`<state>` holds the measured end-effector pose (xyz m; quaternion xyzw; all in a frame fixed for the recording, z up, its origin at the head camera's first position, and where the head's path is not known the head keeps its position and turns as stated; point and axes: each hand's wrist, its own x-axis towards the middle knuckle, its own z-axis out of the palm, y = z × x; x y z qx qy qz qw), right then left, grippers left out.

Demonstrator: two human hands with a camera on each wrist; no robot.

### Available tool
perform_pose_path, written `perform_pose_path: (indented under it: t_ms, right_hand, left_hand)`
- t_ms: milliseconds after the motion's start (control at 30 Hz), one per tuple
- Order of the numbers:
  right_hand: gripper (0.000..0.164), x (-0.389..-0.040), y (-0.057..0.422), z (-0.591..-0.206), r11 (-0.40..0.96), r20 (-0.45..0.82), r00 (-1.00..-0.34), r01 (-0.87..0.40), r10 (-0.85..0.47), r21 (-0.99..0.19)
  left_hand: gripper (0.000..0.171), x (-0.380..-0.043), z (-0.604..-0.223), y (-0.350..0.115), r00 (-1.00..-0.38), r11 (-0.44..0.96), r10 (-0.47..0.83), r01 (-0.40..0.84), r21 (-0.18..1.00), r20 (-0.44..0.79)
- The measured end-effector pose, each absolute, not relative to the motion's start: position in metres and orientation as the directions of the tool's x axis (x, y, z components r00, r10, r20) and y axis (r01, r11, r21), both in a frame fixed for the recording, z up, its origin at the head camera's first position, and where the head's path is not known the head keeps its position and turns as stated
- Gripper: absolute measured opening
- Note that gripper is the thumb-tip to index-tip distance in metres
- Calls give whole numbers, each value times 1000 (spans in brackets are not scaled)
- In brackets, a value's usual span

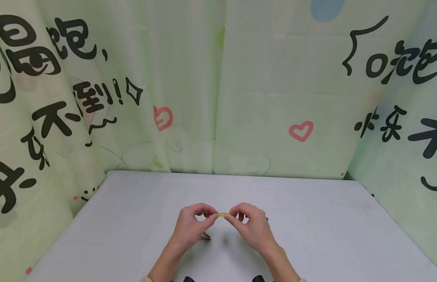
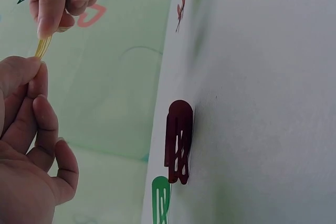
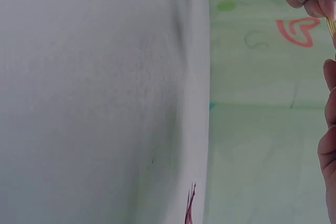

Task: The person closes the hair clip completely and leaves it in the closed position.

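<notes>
My left hand (image 1: 193,224) and right hand (image 1: 253,225) meet above the table, pinching opposite ends of a small yellow hair clip (image 1: 223,214) between thumbs and fingertips. Thin yellow bars of the clip show between the fingers in the left wrist view, though its ends are covered. Below the left hand, a dark red hair clip (image 2: 180,140) lies on the table, apparently stacked with another. Beside it is a green hair clip (image 2: 160,198), cut off by the frame. Past the right hand, a thin red piece (image 3: 189,208) lies on the table; its kind is unclear.
A white-covered table (image 1: 134,211) spreads beneath the hands. Pale green curtains (image 1: 190,78) printed with black characters and pink hearts hang behind it and at both sides. Two dark objects (image 1: 258,278) poke in at the bottom edge of the head view.
</notes>
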<state>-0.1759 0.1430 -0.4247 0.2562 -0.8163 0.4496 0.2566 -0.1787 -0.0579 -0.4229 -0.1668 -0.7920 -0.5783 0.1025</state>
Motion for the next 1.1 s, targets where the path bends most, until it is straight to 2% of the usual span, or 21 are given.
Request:
perform_pose_path:
  t_ms: [333, 467, 600, 867, 1100]
  right_hand:
    - [32, -179, 143, -424, 539, 777, -557, -767, -293, -347]
    - [30, -180, 143, -423, 560, 796, -524, -774, -304, -296]
    - [30, -182, 145, -425, 574, 780, -549, -758, -302, -311]
    - [32, -185, 158, -431, 607, 734, -621, -704, -274, -369]
    - [32, -186, 167, -432, 630, 657, -715, -629, -239, -456]
  left_hand:
    - [4, -179, -423, -60, -928, 279, 151, 370, 886, 340]
    - [6, -182, -424, -64, -926, 280, 174, 373, 885, 336]
    - [7, -187, -428, -72, -936, 300, 161, 348, 888, 312]
    - [12, -198, -444, -95, -960, 335, 41, 273, 902, 275]
    - [13, -205, -448, -117, -962, 425, 40, 261, 867, 270]
